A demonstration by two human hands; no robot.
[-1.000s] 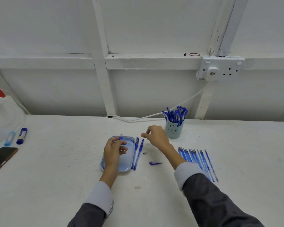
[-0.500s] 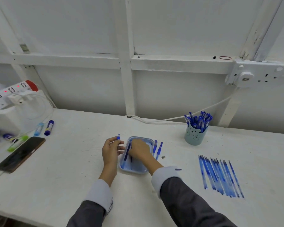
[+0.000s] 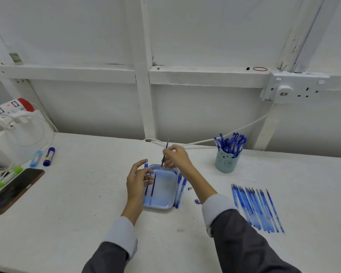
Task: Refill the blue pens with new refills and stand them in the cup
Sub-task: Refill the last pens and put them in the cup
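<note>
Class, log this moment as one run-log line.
left hand: holds blue pen | right hand: pinches refill by tray | cup: holds pens

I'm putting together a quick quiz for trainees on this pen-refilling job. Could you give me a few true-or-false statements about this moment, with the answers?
1. The right hand pinches a thin dark refill near the far end of the tray. True.
2. The left hand holds nothing. False: it holds a blue pen barrel.
3. The cup stands to the right of the tray and holds many blue pens. True.
4. The phone lies to the right of the cup. False: it lies far to the left of the tray.
5. The tray is empty. False: spare refills lie in it.
</note>
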